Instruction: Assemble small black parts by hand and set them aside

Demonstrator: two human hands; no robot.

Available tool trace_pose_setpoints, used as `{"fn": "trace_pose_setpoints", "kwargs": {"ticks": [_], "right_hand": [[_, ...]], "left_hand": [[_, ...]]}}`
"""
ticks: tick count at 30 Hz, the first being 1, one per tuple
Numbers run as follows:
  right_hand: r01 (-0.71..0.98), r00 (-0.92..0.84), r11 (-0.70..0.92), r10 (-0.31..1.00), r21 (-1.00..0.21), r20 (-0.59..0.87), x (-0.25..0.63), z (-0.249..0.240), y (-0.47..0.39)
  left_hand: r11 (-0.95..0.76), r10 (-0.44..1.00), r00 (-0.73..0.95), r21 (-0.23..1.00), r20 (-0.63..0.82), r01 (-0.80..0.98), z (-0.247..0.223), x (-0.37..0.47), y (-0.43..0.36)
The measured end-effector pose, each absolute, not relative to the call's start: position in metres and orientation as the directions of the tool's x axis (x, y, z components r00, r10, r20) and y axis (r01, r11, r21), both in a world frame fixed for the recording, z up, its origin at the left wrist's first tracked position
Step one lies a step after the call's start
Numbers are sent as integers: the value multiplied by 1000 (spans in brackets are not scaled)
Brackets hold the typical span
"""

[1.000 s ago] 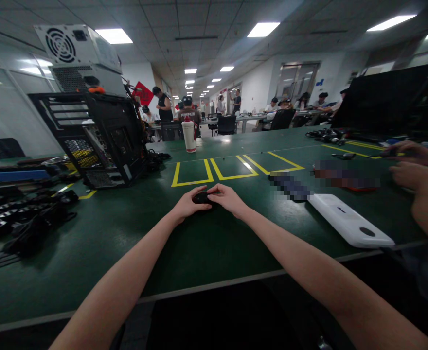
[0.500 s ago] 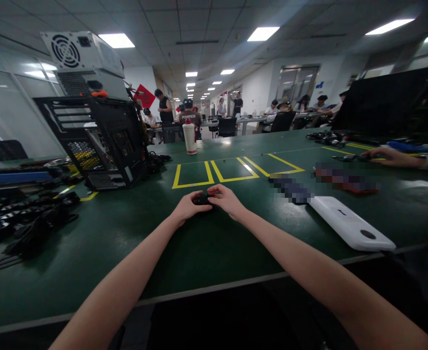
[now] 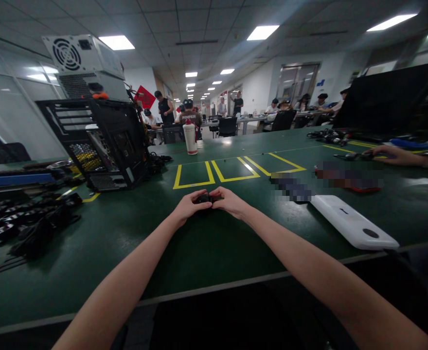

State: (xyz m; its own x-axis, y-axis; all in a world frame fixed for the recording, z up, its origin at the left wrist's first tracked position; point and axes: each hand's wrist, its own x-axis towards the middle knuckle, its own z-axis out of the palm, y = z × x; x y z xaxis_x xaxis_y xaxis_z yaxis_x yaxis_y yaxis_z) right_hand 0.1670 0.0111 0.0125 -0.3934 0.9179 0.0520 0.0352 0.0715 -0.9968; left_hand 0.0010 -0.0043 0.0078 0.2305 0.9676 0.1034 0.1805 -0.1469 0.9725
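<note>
A small black object (image 3: 205, 198) is held between my two hands, just above or on the green table (image 3: 214, 253); its kind is too dark and too covered to make out. My left hand (image 3: 188, 206) grips it from the left, thumb in front and fingers behind. From the right, my right hand (image 3: 230, 201) pinches it with thumb and fingertips. Both hands meet in front of the yellow tape outlines (image 3: 195, 185) on the tabletop.
At left stand a computer case (image 3: 108, 141) topped by power supplies (image 3: 75, 53) and a heap of black cables (image 3: 35, 223). A white cup (image 3: 189, 138) is ahead. Rightward lie a white slab-like case (image 3: 352, 221), blurred-out items, and another person's hand (image 3: 392, 155) by a monitor (image 3: 385, 102).
My right fingertips have shifted slightly on the black object, and a little more of it shows between my hands. The view has drifted very slightly; other things stay put.
</note>
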Motion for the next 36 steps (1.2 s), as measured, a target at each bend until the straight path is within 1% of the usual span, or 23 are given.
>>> {"fn": "trace_pose_setpoints", "kwargs": {"ticks": [4, 7, 12, 17, 20, 23, 27, 30, 32, 36], "right_hand": [[-19, -358, -29, 933, -999, -20, 167, 13, 13], [-26, -357, -64, 933, -998, -51, 169, 15, 12], [-26, -406, 4, 914, -1000, 14, 172, 19, 9], [-38, -400, -5, 917, -999, 10, 170, 17, 9], [-2, -372, 71, 926, -998, 66, 170, 14, 9], [-3, -374, 156, 916, -988, 146, 172, 12, 7], [13, -439, 287, 862, -958, 252, 177, 8, -2], [27, -442, 408, 824, -913, 355, 180, 7, -11], [56, -439, 448, 814, -892, 381, 181, 8, -15], [83, -402, 458, 828, -885, 391, 179, 9, -16]], "left_hand": [[-172, 961, 240, 976, 136, 136, 7, 4, -5], [-208, 950, 262, 969, 167, 134, 8, 6, -5], [-232, 930, 327, 957, 167, 172, 12, 6, -4], [-221, 938, 314, 949, 145, 225, 14, 5, -7], [-259, 933, 311, 938, 182, 229, 15, 5, -12], [-334, 917, 304, 913, 258, 233, 15, 7, -18], [-422, 900, 266, 847, 346, 324, 14, 10, -26], [-478, 877, 256, 788, 406, 387, 14, 12, -31], [-506, 863, 258, 755, 436, 418, 14, 13, -34], [-536, 843, 252, 707, 475, 461, 13, 16, -36]]}}
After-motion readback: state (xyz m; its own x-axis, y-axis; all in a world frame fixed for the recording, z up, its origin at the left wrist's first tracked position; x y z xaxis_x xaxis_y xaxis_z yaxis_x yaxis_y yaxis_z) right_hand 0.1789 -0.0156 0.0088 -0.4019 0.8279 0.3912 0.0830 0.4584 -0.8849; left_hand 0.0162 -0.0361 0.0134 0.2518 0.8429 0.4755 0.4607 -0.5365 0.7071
